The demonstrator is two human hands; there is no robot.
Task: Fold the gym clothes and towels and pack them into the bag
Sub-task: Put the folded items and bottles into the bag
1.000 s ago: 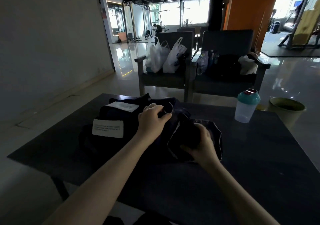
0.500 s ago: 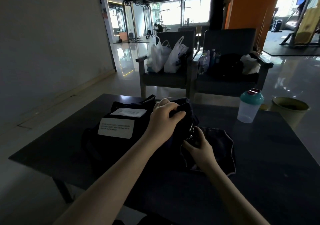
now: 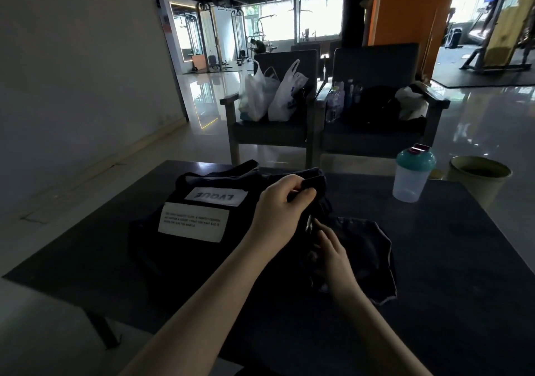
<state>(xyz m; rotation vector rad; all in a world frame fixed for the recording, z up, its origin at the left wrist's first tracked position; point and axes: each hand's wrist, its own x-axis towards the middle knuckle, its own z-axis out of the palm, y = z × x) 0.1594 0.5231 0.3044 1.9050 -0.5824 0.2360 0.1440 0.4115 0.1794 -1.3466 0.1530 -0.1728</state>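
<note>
Dark rectangular table point(image 3: 434, 259) fills the near view. Beyond it stand 2 dark upholstered armchairs point(image 3: 272, 132), side by side. On the table, left of centre, 1 black fabric tote bag point(image 3: 185, 259) lies slumped, w/ 2 white rectangular labels on its side, print upside down to the camera. Just right of it & touching is 1 dark denim garment point(image 3: 367, 254), crumpled flat, w/ a frayed hem along its near edge. 2 white plastic carrier bags point(image 3: 260, 94) sit on the left chair. Left hand point(image 3: 280, 207) is at the bag's right end, fingers & thumb curled tight round a fold of the bag's rim, held up off the table. Right hand point(image 3: 333, 251) is lower & just beside it, on the garment where it meets the bag mouth, fingers pointing into the dark folds. Can't tell if they pinch anything. Far right, well apart from the clothes, 1 clear plastic shaker bottle point(image 3: 411, 181) w/ teal lid stands upright.
</note>
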